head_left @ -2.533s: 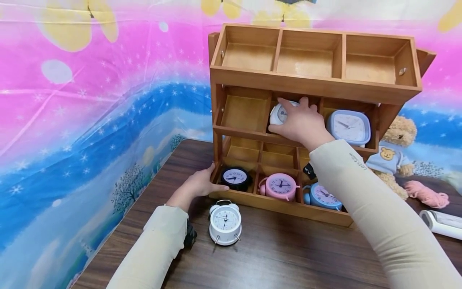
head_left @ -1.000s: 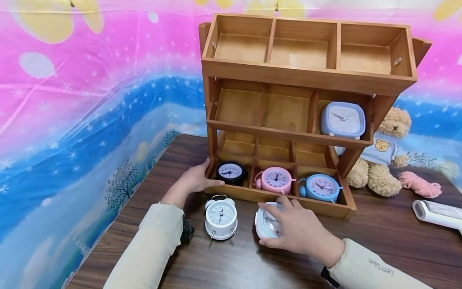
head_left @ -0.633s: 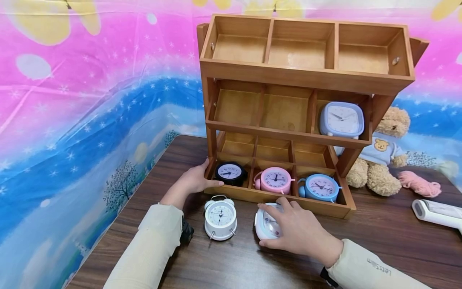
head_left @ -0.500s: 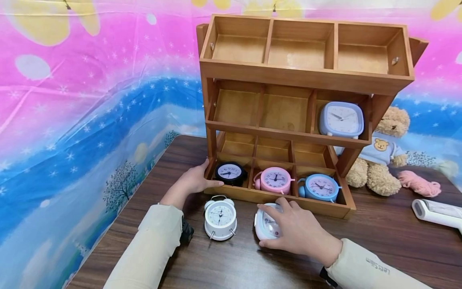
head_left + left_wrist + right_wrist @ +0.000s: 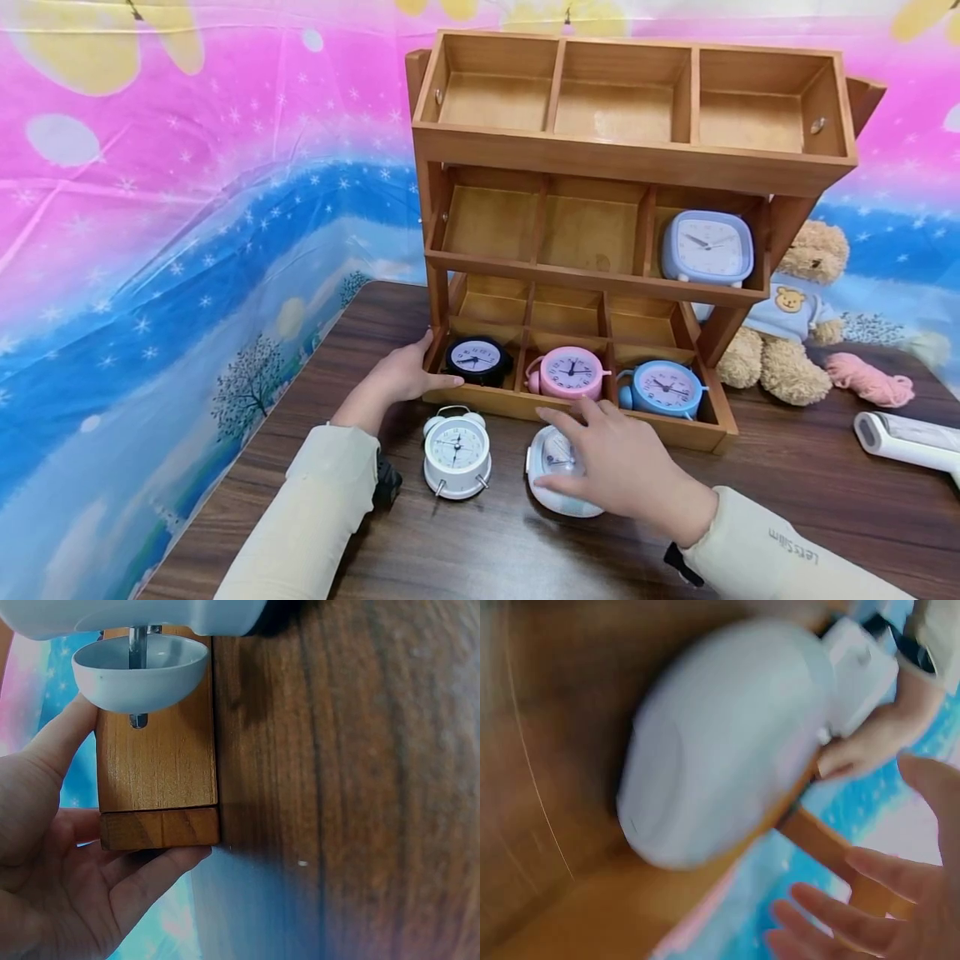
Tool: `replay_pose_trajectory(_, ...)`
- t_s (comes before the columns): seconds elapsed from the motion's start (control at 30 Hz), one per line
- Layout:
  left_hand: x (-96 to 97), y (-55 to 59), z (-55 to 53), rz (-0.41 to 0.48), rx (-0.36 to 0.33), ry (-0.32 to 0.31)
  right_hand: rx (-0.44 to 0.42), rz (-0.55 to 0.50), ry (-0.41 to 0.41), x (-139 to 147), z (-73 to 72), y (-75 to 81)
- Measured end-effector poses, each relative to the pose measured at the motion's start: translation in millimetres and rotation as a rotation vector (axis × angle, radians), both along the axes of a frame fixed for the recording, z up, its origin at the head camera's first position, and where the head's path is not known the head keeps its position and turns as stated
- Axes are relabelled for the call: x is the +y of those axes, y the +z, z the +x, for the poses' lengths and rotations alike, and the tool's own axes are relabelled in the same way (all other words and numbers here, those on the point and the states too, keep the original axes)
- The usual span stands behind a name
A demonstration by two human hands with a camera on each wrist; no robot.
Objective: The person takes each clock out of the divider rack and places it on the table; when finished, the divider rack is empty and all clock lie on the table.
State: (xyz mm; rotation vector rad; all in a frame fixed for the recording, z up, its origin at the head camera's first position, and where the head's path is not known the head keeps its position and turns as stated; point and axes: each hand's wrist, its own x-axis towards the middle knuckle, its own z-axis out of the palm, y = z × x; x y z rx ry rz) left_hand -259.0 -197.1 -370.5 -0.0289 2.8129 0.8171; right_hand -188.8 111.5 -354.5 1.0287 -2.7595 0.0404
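My left hand (image 5: 397,371) grips the wooden rack (image 5: 592,276), presumably for steadiness, while my right hand (image 5: 626,462), fingers apart, hovers over the rounded pale clock (image 5: 557,455) supported by the counter (image 5: 487,554).

Cream long sleeves (image 5: 300,517), cuffs (image 5: 341,440) behind bare fingers (image 5: 562,423), small dark lettering (image 5: 793,546) near right cuff (image 5: 714,529), black wrist devices (image 5: 387,482)

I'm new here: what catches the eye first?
The tiered wooden shelf on the table, with a black clock, a pink alarm clock and a blue alarm clock along its bottom row. In front, the right hand hovers over a white clock. Behind hangs a pink and blue backdrop.
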Motion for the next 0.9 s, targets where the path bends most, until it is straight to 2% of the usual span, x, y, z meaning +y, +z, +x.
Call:
replay_pose_trajectory(0.1, 0.1, 0.6, 0.3, -0.003, -0.002, 0.002, 0.095, -0.083, 0.013, 3, -10.6, 20.6)
replay_pose_trajectory(0.2, 0.3, 0.4, 0.5, -0.002, -0.002, 0.003, 0.209, -0.169, 0.015, 11, -27.8, 45.5)
replay_pose_trajectory(0.3, 0.4, -0.1, 0.6, -0.007, -0.003, 0.001, 0.265, -0.209, -0.069, 24, -48.0, 71.0)
replay_pose_trajectory(0.43, 0.1, 0.2, 1.4, -0.010, -0.004, 0.000, 0.233, -0.226, -0.234, 42, -74.0, 99.5)
replay_pose_trajectory(0.57, 0.3, 1.4, 2.0, -0.008, 0.002, 0.001, 0.193, -0.223, -0.354, 58, -97.2, 118.4)
replay_pose_trajectory(0.7, 0.7, 1.7, 2.5, -0.007, 0.002, 0.006, 0.160, -0.177, -0.429, 68, -113.0, 127.2)
replay_pose_trajectory(0.9, 1.3, 1.5, 2.9, -0.006, 0.001, 0.005, 0.111, -0.147, -0.477, 73, -121.4, 130.6)
